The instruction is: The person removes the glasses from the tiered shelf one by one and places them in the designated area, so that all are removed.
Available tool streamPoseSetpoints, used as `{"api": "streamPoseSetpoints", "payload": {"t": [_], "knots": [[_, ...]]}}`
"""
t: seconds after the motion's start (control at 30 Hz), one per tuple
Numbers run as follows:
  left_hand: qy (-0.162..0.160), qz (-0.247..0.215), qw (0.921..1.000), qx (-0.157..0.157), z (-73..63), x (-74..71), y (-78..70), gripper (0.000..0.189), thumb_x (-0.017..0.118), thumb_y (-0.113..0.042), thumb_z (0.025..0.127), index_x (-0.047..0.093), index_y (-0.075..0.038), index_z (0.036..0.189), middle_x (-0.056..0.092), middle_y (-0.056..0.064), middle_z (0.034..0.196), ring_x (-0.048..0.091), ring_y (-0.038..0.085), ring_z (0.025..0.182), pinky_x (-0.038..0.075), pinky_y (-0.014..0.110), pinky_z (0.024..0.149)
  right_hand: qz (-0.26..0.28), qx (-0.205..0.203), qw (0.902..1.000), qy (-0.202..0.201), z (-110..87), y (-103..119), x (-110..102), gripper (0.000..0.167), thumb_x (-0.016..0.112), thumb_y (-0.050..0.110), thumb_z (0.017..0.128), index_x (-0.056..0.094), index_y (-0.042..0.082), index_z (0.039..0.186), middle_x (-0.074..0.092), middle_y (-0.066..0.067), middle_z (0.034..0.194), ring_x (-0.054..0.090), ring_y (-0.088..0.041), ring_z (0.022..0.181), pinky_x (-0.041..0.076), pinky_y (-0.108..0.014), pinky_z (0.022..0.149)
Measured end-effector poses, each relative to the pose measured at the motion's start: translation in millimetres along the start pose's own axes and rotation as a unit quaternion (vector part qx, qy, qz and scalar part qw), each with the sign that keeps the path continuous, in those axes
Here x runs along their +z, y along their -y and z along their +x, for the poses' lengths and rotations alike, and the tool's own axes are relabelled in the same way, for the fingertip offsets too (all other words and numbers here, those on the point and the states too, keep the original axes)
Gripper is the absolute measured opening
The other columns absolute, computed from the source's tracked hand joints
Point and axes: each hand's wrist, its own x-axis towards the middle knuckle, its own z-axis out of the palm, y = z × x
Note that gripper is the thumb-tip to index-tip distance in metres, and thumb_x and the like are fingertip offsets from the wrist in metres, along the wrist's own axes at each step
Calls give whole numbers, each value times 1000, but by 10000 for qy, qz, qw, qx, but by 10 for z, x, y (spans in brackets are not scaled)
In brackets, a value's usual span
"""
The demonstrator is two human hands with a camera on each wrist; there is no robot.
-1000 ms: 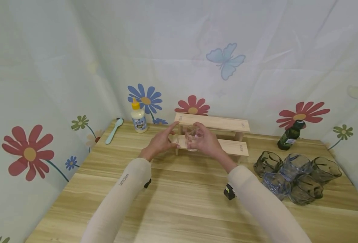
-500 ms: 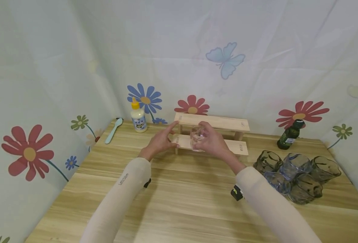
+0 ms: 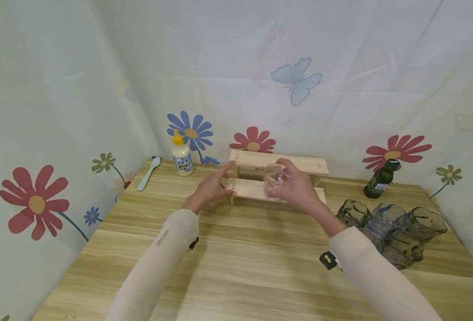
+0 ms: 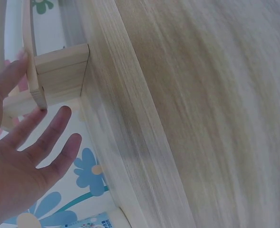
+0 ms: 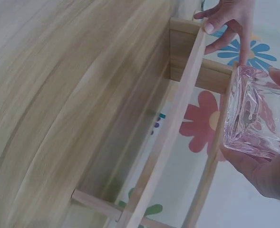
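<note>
A two-tier wooden shelf point(image 3: 250, 189) stands near the back of the table. My left hand point(image 3: 211, 187) is at its left end, fingers spread; in the left wrist view the thumb lies along the lower board point(image 4: 33, 76) and a fingertip meets the board's end. My right hand point(image 3: 298, 187) holds a clear drinking glass point(image 3: 273, 180) between thumb and fingers. In the head view the glass overlaps the shelf, right of the lower board's middle. Seen from the right wrist, the faceted glass point(image 5: 256, 111) has thumb and fingers on opposite sides.
Several smoky and bluish wavy glasses point(image 3: 403, 247) cluster at the right, beside my right forearm. Behind them stands a green bottle point(image 3: 381, 179). A yellow-capped bottle point(image 3: 182, 161) and a mint spoon point(image 3: 149, 174) are at the back left, against the flowered curtain point(image 3: 220, 67).
My right hand has shifted to the right along the shelf with the clear glass in its grip. My left hand stays at the shelf's left end.
</note>
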Motion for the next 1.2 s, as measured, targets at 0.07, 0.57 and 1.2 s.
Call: {"api": "streamPoseSetpoints", "payload": {"t": [0.07, 0.57, 1.2], "knots": [[-9, -4, 10000, 1, -3, -2, -3, 101, 84, -29, 81, 19, -40, 158, 60, 11, 140, 69, 29, 98, 55, 46, 87, -110, 20, 9999, -77, -47, 1, -57, 90, 90, 25, 68, 43, 18, 144, 66, -18, 127, 64, -38, 120, 56, -50, 91], [-30, 43, 10000, 44, -16, 9, 4, 101, 84, -28, 82, 19, -39, 158, 60, 12, 140, 69, 30, 98, 55, 48, 89, 69, 97, 9992, -391, -419, -195, -576, 86, 86, 17, 75, 39, 8, 147, 62, -27, 122, 60, -47, 117, 53, -57, 93], [29, 8, 10000, 47, -23, -6, -2, 101, 83, -29, 83, 17, -38, 159, 58, 13, 142, 69, 29, 98, 54, 48, 89, -872, 640, 9878, -1122, -1085, -685, -1211, 87, 83, 29, 82, 34, 6, 150, 57, -33, 126, 60, -48, 110, 50, -35, 69]]}}
